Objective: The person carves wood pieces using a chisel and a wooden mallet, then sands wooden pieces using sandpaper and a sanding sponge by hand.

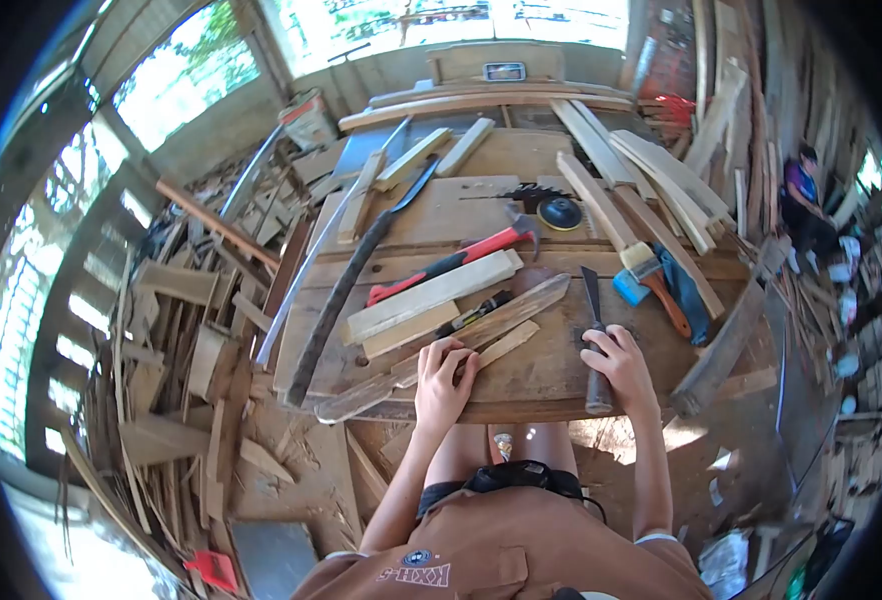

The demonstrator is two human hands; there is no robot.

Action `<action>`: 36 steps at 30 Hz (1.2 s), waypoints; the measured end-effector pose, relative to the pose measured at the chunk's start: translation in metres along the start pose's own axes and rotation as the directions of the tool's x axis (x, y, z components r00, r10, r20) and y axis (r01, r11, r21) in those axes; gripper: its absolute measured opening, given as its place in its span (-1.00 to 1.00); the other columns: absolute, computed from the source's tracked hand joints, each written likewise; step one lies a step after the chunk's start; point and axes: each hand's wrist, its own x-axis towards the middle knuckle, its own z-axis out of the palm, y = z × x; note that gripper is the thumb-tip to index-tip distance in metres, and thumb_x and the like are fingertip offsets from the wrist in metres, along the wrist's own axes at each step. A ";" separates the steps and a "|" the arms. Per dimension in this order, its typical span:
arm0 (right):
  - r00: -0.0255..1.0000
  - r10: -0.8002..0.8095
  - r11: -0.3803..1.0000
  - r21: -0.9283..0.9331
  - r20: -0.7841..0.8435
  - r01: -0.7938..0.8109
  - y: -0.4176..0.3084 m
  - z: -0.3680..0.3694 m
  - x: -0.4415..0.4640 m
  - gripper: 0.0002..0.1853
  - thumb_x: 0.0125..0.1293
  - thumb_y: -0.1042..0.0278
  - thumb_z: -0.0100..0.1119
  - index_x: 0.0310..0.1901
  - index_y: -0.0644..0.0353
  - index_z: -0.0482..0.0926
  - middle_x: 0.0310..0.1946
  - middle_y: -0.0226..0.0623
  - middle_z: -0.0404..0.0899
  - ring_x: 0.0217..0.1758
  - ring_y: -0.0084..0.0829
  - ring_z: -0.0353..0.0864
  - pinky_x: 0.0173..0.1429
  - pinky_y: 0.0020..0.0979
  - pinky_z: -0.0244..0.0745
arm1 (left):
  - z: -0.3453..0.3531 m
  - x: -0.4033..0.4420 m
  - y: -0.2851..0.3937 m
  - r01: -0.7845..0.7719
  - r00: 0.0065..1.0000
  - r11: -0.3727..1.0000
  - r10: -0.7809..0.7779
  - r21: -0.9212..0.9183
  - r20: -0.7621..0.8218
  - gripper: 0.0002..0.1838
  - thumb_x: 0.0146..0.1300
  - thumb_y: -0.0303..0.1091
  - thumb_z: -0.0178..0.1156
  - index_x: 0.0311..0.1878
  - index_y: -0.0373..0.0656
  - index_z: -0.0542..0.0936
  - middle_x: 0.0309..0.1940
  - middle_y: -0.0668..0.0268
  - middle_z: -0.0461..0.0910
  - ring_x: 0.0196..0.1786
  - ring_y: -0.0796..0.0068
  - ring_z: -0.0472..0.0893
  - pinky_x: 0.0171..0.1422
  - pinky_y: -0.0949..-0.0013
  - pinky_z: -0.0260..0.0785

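Observation:
My right hand [616,365] is closed around the handle of a chisel [591,292], whose dark blade points away from me over the wooden table [551,375]. My left hand [445,382] is at the table's near edge, fingers curled on a long, rough piece of wood [521,303] that slants across in front of me. Beneath its fingers the exact grip is partly hidden. Just beyond lie a dark marker-like tool [474,314], pale wood blocks [431,297] and a red-and-black hammer [461,262].
A circular saw blade [539,192] rises from the tabletop behind a round black disc [561,212]. On the right lie a paintbrush [656,285] and planks [671,180]; at left, a long-handled blade [361,260]. Scrap wood [176,400] crowds the floor. A person [809,200] sits far right.

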 end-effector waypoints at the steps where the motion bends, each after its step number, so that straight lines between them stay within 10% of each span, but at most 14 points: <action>1: 1.000 -0.012 0.999 0.030 -0.009 0.013 0.003 -0.001 0.000 -0.84 0.06 0.40 0.22 -0.28 0.11 0.66 0.03 -0.34 0.58 0.09 -0.21 0.51 0.19 -0.20 0.51 | 0.001 0.000 -0.001 -0.002 1.000 1.000 0.001 -0.006 -0.008 -0.89 0.20 -0.44 0.41 -0.24 -0.18 0.67 -0.12 0.27 0.57 -0.09 0.19 0.54 0.02 0.19 0.46; 13: 0.995 0.076 0.997 -0.004 0.065 -0.076 0.034 0.008 0.028 -0.66 0.08 0.68 0.10 -0.09 0.20 0.65 0.09 -0.23 0.62 0.23 -0.14 0.49 0.35 -0.19 0.37 | 0.002 -0.003 -0.007 -0.004 1.000 1.000 0.004 -0.014 -0.007 -0.88 0.22 -0.41 0.38 -0.23 -0.19 0.65 -0.11 0.26 0.54 -0.10 0.21 0.53 0.01 0.20 0.47; 36: 0.843 0.276 0.961 0.148 -0.461 -0.233 -0.040 0.036 -0.025 -0.69 0.07 0.75 0.12 -0.19 0.20 0.70 -0.02 -0.15 0.64 0.08 -0.05 0.54 0.21 -0.11 0.44 | 0.003 -0.003 -0.007 0.024 1.000 0.999 -0.024 0.028 0.005 -0.87 0.18 -0.42 0.41 -0.23 -0.16 0.68 -0.09 0.30 0.56 -0.08 0.25 0.54 0.03 0.23 0.48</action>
